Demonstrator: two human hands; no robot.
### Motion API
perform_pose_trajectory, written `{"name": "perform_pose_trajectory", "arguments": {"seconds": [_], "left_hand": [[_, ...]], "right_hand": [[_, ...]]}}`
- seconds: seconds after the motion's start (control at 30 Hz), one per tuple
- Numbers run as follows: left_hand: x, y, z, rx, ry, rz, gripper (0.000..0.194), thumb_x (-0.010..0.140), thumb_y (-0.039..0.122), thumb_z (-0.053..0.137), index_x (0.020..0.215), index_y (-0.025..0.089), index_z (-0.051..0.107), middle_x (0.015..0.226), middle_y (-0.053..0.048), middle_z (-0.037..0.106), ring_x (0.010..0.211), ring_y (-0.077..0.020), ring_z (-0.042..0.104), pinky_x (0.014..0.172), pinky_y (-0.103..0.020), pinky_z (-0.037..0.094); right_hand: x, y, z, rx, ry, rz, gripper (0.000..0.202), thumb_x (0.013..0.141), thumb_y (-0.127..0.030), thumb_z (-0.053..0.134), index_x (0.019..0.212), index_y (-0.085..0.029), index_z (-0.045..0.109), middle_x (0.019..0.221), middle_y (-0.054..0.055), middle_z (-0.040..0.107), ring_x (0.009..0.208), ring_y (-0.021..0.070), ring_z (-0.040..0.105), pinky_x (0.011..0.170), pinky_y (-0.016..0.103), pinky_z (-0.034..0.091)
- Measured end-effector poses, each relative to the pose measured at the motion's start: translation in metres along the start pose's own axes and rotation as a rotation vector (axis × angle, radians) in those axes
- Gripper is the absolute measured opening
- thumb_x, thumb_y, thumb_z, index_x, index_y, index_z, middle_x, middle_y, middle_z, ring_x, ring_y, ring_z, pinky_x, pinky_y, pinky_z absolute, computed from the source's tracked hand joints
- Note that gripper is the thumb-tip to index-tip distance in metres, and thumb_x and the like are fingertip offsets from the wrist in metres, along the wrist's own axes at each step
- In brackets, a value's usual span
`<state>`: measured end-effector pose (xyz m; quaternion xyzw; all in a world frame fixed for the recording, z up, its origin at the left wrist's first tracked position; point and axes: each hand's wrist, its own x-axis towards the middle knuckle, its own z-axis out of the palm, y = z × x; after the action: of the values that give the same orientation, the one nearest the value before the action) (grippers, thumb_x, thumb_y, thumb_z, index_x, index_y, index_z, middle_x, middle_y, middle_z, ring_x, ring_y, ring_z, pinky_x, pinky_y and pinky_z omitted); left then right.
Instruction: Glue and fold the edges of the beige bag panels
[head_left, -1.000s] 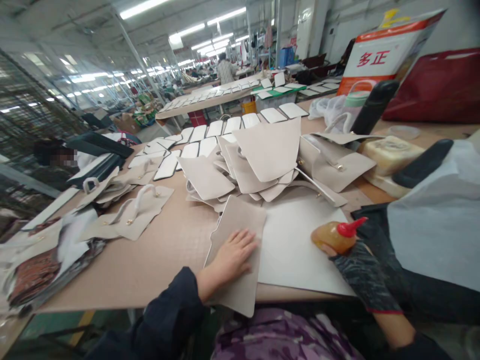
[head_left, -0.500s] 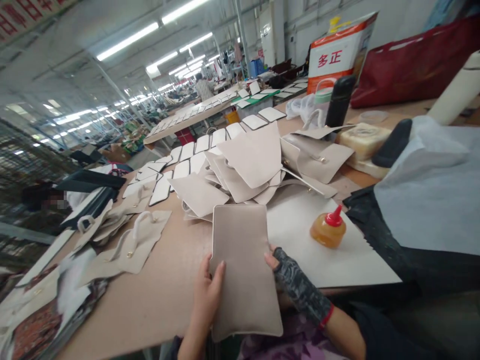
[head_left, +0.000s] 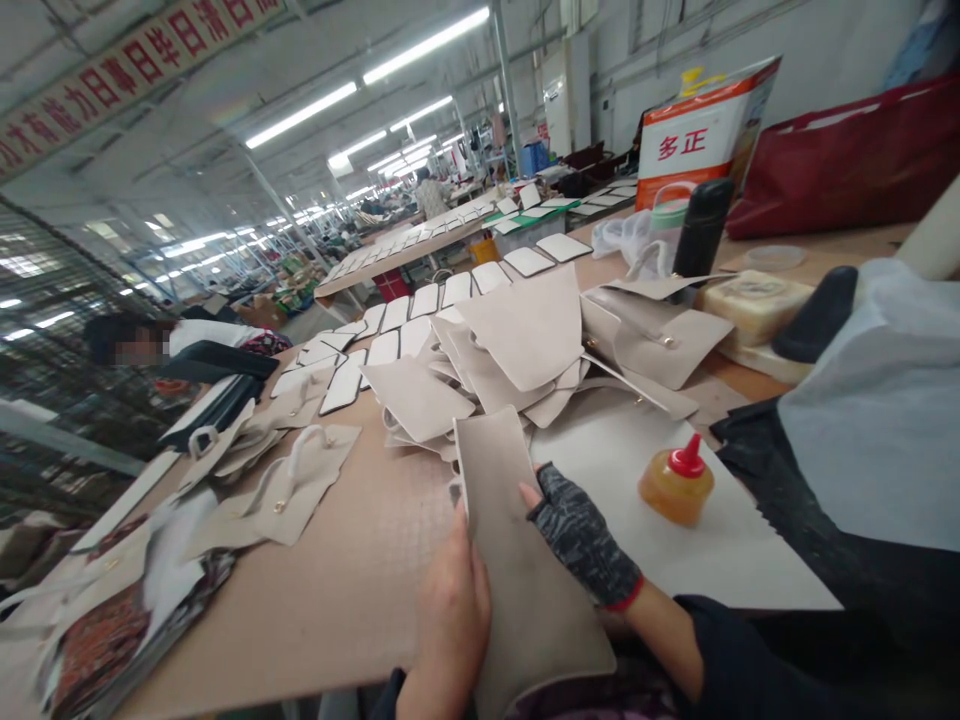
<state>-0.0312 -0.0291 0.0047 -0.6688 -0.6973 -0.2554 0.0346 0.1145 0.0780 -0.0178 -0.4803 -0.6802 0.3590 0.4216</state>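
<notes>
A flat beige leather-like bag panel (head_left: 517,570) is held tilted over the front edge of the table, between both hands. Bare, my left hand (head_left: 454,590) closes on its left edge, with the fingers partly hidden behind it. On the opposite edge, my right hand (head_left: 574,530), in a grey fingerless glove, grips with its thumb on the front face. Just beyond the panel lies a heap of similar beige bag pieces (head_left: 525,335), some with handles. A squeeze bottle (head_left: 676,482) with amber liquid and a red nozzle stands to the right on a white sheet (head_left: 739,560).
Rows of white dark-edged panels (head_left: 382,347) cover the table's far side. More handled pieces (head_left: 289,490) lie at left, near another person (head_left: 214,340). A white-and-orange tin (head_left: 679,145), a black flask (head_left: 703,228) and a red bag (head_left: 847,160) stand back right.
The panel has turned and tilted, showing its face more edge-on. My right thumb has come onto its front, my left hand has shifted lower, and the camera view has swung left.
</notes>
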Motion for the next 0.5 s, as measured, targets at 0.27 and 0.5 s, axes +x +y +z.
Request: {"name": "perform_pose_trajectory", "arguments": {"seconds": [0.27,0.5], "left_hand": [[0.001,0.006,-0.003,-0.042,0.034,-0.004,0.055,0.087,0.011,0.039,0.14,0.015,0.028,0.129,-0.012,0.054,0.107,-0.0219,0.06,0.08,-0.029,0.056],[0.02,0.006,-0.006,-0.108,0.183,-0.113,0.049,0.085,0.013,0.041,0.134,0.017,0.04,0.127,-0.011,0.056,0.113,-0.02,0.056,0.091,-0.03,0.05]], "right_hand": [[0.035,0.003,-0.003,-0.02,0.053,-0.054,0.037,0.089,-0.047,0.033,0.075,-0.02,0.055,0.069,0.005,0.063,0.063,0.0179,0.058,0.066,0.03,0.047],[0.027,0.001,0.001,-0.013,0.03,-0.081,0.035,0.088,-0.042,0.037,0.092,-0.017,0.061,0.086,0.01,0.068,0.079,0.0209,0.063,0.077,0.033,0.05]]}}
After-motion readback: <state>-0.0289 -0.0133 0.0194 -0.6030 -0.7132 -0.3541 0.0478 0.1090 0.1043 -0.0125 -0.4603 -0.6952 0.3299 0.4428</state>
